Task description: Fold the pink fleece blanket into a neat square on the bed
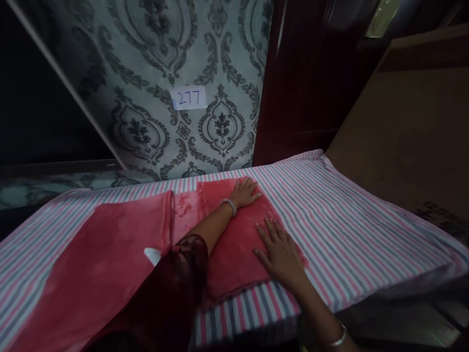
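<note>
- Currently, I see red plush fabric (pixel 91 278) lying on a pink-and-grey striped cover (pixel 351 220); the folded panel (pixel 238 244) of it serves as my landmark.
- My left hand (pixel 242 196) lies flat near the far edge of the folded panel, its fingers slightly apart and clamped on nothing.
- My right hand (pixel 282 252) rests along the right edge of the folded panel, fingers spread wide, gripping nothing.
- I'd judge this part done: the folded panel lies flat and looks smooth, with what seem to be stacked layers along its near edge.
- I'd judge this part left: the broad panel (pixel 120 234), left of the folded panel, is spread out rather than stacked, and a paler strip (pixel 186 210) shows between the two. Partway along, by my reckoning.
- A maroon sleeve (pixel 179 283) to the left of the folded panel hides the near end of that strip, so I can't tell how the panels join there.
- A white patch (pixel 151 255) shows beside the sleeve, also left of the folded panel.
</note>
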A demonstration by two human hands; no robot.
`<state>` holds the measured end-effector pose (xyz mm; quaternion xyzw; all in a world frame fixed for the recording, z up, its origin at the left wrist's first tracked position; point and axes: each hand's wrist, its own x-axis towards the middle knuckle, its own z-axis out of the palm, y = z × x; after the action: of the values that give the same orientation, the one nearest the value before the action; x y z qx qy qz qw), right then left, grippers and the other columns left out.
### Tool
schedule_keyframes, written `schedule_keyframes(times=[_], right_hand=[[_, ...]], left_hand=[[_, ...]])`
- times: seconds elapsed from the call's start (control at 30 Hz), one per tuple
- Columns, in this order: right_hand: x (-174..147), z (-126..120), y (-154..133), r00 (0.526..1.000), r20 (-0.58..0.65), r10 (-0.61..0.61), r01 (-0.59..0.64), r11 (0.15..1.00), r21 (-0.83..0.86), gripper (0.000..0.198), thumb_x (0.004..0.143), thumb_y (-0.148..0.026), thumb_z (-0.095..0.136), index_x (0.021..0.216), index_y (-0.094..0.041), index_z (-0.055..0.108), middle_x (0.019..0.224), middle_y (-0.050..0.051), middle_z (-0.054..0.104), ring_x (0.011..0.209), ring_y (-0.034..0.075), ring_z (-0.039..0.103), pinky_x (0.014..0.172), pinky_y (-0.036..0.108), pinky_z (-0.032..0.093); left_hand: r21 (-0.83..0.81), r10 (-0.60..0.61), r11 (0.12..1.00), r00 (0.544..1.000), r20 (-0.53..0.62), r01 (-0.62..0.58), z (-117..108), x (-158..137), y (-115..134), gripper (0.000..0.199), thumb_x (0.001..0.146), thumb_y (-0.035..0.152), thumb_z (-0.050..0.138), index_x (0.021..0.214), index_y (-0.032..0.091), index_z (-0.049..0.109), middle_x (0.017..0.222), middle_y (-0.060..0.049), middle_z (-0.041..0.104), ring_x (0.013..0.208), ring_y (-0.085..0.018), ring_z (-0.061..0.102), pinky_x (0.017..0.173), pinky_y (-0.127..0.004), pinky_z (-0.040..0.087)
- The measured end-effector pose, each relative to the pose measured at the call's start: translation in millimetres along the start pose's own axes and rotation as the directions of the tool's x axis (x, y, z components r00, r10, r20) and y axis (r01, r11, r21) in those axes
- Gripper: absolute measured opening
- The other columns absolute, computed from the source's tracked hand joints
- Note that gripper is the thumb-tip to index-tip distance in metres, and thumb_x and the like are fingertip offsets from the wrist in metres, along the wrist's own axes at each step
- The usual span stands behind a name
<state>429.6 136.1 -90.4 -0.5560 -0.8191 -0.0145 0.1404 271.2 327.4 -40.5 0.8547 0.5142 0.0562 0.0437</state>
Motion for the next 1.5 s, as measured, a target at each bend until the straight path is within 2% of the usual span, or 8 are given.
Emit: schedule_keyframes(times=[0.27, 0.4, 0.5, 0.6, 0.97, 1.27, 1.4, 1.5], right_hand=[[4.4, -20.7, 3.0, 0.997, 0.073, -0.016, 0.018, 1.000, -0.021, 0.061, 0.103, -0.050, 0.040, 0.158, -0.024, 0.040, 0.164, 0.014, 0.035, 0.153, 0.036, 0.024, 0.116, 0.060, 0.029], [15.9, -42.7, -42.1, 0.978, 0.057, -0.198, 0.193, 0.977, 0.095, 0.057, 0.104, -0.048, 0.040, 0.157, -0.027, 0.042, 0.164, 0.011, 0.035, 0.154, 0.035, 0.021, 0.120, 0.063, 0.019], [18.7, -41.6, -86.3, 0.915, 0.126, -0.384, 0.354, 0.912, 0.206, 0.061, 0.102, -0.051, 0.047, 0.159, -0.030, 0.037, 0.167, 0.008, 0.029, 0.156, 0.033, 0.016, 0.121, 0.062, 0.017], [13.3, -25.7, -108.5, 0.870, 0.182, -0.458, 0.408, 0.877, 0.255, 0.064, 0.100, -0.055, 0.051, 0.159, -0.033, 0.036, 0.168, 0.007, 0.025, 0.156, 0.034, 0.014, 0.122, 0.064, 0.013], [5.4, -12.5, -105.5, 0.869, 0.182, -0.460, 0.408, 0.875, 0.262, 0.061, 0.101, -0.054, 0.051, 0.158, -0.038, 0.037, 0.167, 0.004, 0.030, 0.156, 0.033, 0.016, 0.123, 0.064, 0.012], [8.0, -11.3, -107.4, 0.872, 0.188, -0.451, 0.408, 0.884, 0.228, 0.058, 0.103, -0.054, 0.047, 0.157, -0.037, 0.039, 0.166, 0.005, 0.031, 0.156, 0.032, 0.018, 0.122, 0.062, 0.015], [10.8, -14.6, -106.5, 0.871, 0.207, -0.445, 0.395, 0.886, 0.244, 0.057, 0.103, -0.055, 0.046, 0.156, -0.034, 0.041, 0.166, 0.005, 0.031, 0.155, 0.033, 0.018, 0.122, 0.062, 0.013], [8.7, -18.5, -111.5, 0.881, 0.211, -0.423, 0.372, 0.896, 0.242, 0.054, 0.104, -0.050, 0.045, 0.155, -0.033, 0.044, 0.165, 0.005, 0.033, 0.155, 0.032, 0.020, 0.122, 0.061, 0.013]], left_hand=[[-0.045, -0.003, 0.999, 0.998, 0.069, 0.006, -45.4, -53.5, -54.6, 0.066, 0.101, 0.050, 0.036, 0.159, 0.021, 0.032, 0.168, -0.012, 0.027, 0.155, -0.028, 0.023, 0.127, -0.053, 0.010], [0.007, -0.131, 0.991, 0.988, 0.083, 0.131, -44.5, -89.1, -85.6, 0.070, 0.099, 0.055, 0.038, 0.160, 0.020, 0.031, 0.168, -0.014, 0.026, 0.156, -0.033, 0.021, 0.125, -0.056, 0.010], [0.020, -0.193, 0.981, 0.980, 0.055, 0.192, -30.3, -102.6, -96.1, 0.071, 0.100, 0.057, 0.035, 0.161, 0.021, 0.029, 0.168, -0.015, 0.026, 0.156, -0.034, 0.021, 0.124, -0.055, 0.012], [0.035, -0.193, 0.980, 0.981, -0.013, 0.194, -12.3, -105.8, -101.1, 0.071, 0.101, 0.057, 0.030, 0.162, 0.021, 0.026, 0.169, -0.014, 0.024, 0.157, -0.031, 0.019, 0.125, -0.053, 0.008], [0.012, -0.234, 0.972, 0.971, -0.038, 0.235, 2.5, -106.4, -105.3, 0.076, 0.099, 0.061, 0.031, 0.161, 0.017, 0.028, 0.168, -0.017, 0.026, 0.155, -0.033, 0.023, 0.126, -0.053, 0.007], [-0.021, -0.304, 0.952, 0.953, -0.002, 0.304, -30.2, -111.3, -84.0, 0.066, 0.099, 0.058, 0.034, 0.154, 0.023, 0.043, 0.159, -0.016, 0.043, 0.150, -0.033, 0.035, 0.122, -0.057, 0.021], [-0.059, -0.323, 0.946, 0.946, -0.039, 0.320, -49.8, -146.3, -90.3, 0.058, 0.100, 0.046, 0.040, 0.154, 0.026, 0.042, 0.164, -0.011, 0.037, 0.153, -0.028, 0.028, 0.123, -0.052, 0.021], [-0.065, -0.381, 0.924, 0.923, -0.052, 0.377, -61.8, -183.4, -107.1, 0.052, 0.095, 0.036, 0.051, 0.145, 0.023, 0.054, 0.156, -0.013, 0.048, 0.148, -0.029, 0.038, 0.122, -0.050, 0.024]])
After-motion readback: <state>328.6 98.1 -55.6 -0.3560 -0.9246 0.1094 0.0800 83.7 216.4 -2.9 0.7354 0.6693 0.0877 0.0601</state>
